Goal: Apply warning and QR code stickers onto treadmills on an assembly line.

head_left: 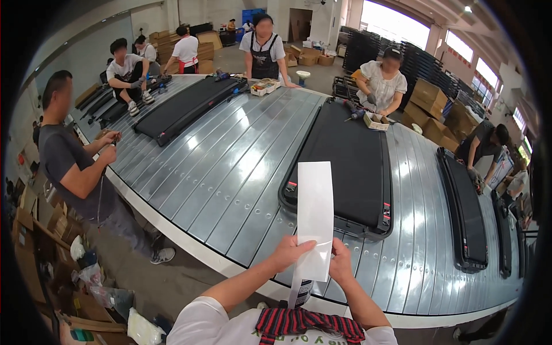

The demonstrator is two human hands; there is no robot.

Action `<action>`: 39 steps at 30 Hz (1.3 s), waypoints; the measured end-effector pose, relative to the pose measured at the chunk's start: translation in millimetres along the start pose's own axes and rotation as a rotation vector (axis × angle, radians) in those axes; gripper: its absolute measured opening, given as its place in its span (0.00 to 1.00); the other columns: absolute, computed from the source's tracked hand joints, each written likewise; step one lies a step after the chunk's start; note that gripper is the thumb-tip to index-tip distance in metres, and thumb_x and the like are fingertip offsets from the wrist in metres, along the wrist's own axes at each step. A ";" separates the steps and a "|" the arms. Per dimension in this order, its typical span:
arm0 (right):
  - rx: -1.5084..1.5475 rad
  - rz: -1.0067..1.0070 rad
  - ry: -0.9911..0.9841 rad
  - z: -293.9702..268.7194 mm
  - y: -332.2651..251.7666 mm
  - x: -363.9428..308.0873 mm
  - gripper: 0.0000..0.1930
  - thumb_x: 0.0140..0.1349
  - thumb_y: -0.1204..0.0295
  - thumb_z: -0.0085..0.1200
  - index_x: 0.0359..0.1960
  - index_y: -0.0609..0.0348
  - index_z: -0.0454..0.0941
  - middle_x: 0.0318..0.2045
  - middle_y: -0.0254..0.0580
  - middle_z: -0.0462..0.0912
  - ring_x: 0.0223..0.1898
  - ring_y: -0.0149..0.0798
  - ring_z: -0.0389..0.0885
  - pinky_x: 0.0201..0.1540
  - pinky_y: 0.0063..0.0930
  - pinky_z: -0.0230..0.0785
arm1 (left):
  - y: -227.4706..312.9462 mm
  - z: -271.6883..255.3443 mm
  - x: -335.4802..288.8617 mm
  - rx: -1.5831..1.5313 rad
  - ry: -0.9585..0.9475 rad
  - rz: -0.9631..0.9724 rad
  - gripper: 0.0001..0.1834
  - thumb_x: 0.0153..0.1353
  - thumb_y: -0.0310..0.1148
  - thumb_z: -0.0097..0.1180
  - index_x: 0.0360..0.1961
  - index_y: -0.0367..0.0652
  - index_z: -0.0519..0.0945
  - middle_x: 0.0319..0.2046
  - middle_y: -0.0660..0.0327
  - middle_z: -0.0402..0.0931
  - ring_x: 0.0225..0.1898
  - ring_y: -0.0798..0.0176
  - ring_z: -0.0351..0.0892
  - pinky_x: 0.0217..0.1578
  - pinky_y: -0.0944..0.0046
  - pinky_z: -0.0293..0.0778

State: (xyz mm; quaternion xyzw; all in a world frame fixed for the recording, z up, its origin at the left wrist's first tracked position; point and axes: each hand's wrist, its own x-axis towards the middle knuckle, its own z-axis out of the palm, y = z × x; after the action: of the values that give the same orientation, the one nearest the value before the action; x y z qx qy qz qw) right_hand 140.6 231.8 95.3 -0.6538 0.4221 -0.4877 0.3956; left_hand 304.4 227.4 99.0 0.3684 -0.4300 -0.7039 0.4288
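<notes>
A long white strip of paper or label backing [315, 198] stands up in front of me, its lower part folded or overlapped. My left hand [291, 253] pinches its left edge, with the thumb on the front. At the opposite edge my right hand [340, 262] grips it with closed fingers. Below the hands hangs a narrower strip with dark print [301, 293], seemingly joined to the white one. Just beyond the paper, a framed black panel [348, 161] with red-marked corner parts lies on the metal-topped table; the paper covers part of its near left end.
The slatted metal table [230, 172] spans the view. More black panels [187, 109] [464, 213] lie left and right. A power drill [355, 114] and parts box [376, 121] sit at the middle panel's far end. Several people stand around; one sits on the table. Cartons [428, 100] fill the floor behind.
</notes>
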 end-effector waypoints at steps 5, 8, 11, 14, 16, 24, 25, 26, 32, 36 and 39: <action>-0.045 -0.029 0.009 7.6 -2.1 7.4 0.12 0.45 0.77 0.56 0.34 0.61 0.73 0.29 0.39 0.76 0.28 0.32 0.75 0.30 0.22 0.68 | 9.3 0.8 -3.5 -0.031 0.039 0.023 0.15 0.58 0.34 0.50 0.41 0.35 0.74 0.35 0.61 0.75 0.35 0.69 0.74 0.37 0.69 0.71; 0.040 0.023 -0.048 7.3 -2.3 11.1 0.15 0.48 0.77 0.57 0.39 0.61 0.72 0.34 0.34 0.77 0.36 0.26 0.74 0.41 0.22 0.67 | 18.7 -0.7 -3.2 0.023 0.067 0.011 0.15 0.58 0.35 0.50 0.41 0.34 0.75 0.35 0.60 0.75 0.35 0.69 0.74 0.36 0.69 0.71; 0.063 0.009 -0.035 5.5 -1.9 12.5 0.14 0.48 0.77 0.56 0.39 0.61 0.72 0.34 0.34 0.77 0.36 0.26 0.74 0.41 0.22 0.67 | 20.8 1.3 -0.7 0.073 0.083 0.014 0.15 0.57 0.35 0.51 0.41 0.34 0.74 0.35 0.60 0.75 0.34 0.69 0.74 0.36 0.69 0.71; 0.086 -0.082 0.000 -3.6 -2.3 16.5 0.13 0.45 0.77 0.56 0.35 0.61 0.73 0.29 0.39 0.76 0.30 0.31 0.75 0.31 0.22 0.68 | 21.4 11.3 3.4 0.064 0.083 0.049 0.16 0.57 0.35 0.52 0.40 0.34 0.75 0.35 0.60 0.75 0.34 0.69 0.74 0.36 0.69 0.71; 0.072 -0.106 0.005 -12.8 -6.0 18.7 0.13 0.45 0.77 0.56 0.35 0.61 0.73 0.30 0.39 0.76 0.30 0.32 0.75 0.32 0.22 0.68 | 21.9 20.4 9.5 0.060 0.083 0.071 0.15 0.56 0.35 0.52 0.40 0.34 0.75 0.35 0.60 0.75 0.34 0.70 0.74 0.36 0.69 0.71; 0.123 -0.017 -0.018 -39.5 17.3 12.1 0.14 0.46 0.74 0.57 0.36 0.61 0.73 0.31 0.41 0.78 0.32 0.31 0.76 0.34 0.23 0.68 | 6.3 48.8 27.6 0.130 0.177 0.046 0.15 0.56 0.36 0.52 0.38 0.35 0.76 0.32 0.63 0.76 0.31 0.72 0.73 0.33 0.71 0.70; 0.175 -0.008 -0.008 -39.2 23.5 11.6 0.14 0.46 0.74 0.57 0.36 0.61 0.73 0.31 0.41 0.78 0.32 0.31 0.76 0.34 0.24 0.68 | 3.0 50.3 29.6 0.136 0.184 0.041 0.15 0.56 0.36 0.52 0.38 0.35 0.76 0.32 0.63 0.76 0.31 0.72 0.73 0.33 0.71 0.70; 0.228 0.002 0.001 -38.0 30.1 11.4 0.14 0.46 0.73 0.57 0.36 0.61 0.73 0.30 0.41 0.78 0.32 0.32 0.76 0.35 0.24 0.68 | -0.3 51.0 31.1 0.167 0.224 0.004 0.15 0.56 0.35 0.52 0.40 0.34 0.75 0.33 0.62 0.75 0.33 0.71 0.74 0.35 0.70 0.70; 0.240 -0.012 -0.113 -30.4 35.3 25.8 0.15 0.47 0.73 0.57 0.38 0.60 0.73 0.32 0.41 0.78 0.33 0.34 0.77 0.36 0.25 0.68 | -4.5 40.9 28.5 0.110 0.365 -0.050 0.16 0.55 0.34 0.54 0.42 0.33 0.73 0.36 0.60 0.75 0.36 0.69 0.74 0.38 0.69 0.70; 0.251 -0.027 -0.134 -27.8 36.5 31.5 0.15 0.47 0.73 0.56 0.38 0.60 0.73 0.32 0.41 0.77 0.34 0.34 0.77 0.36 0.26 0.69 | -1.2 40.9 30.5 0.100 0.376 0.027 0.18 0.56 0.37 0.54 0.41 0.33 0.74 0.35 0.59 0.76 0.35 0.70 0.74 0.37 0.70 0.70; 0.216 0.025 -0.133 -27.7 38.9 31.6 0.15 0.47 0.73 0.56 0.38 0.60 0.73 0.31 0.42 0.77 0.34 0.35 0.77 0.36 0.26 0.69 | -2.6 41.2 32.3 0.103 0.401 0.029 0.17 0.56 0.36 0.53 0.42 0.32 0.73 0.35 0.59 0.76 0.35 0.70 0.74 0.37 0.70 0.70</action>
State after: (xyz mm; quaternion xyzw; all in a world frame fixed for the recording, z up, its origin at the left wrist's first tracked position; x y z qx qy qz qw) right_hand 112.5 186.4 74.6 -0.6331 0.3479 -0.4809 0.4969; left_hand 255.5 210.3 106.6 0.5163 -0.3766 -0.5876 0.4963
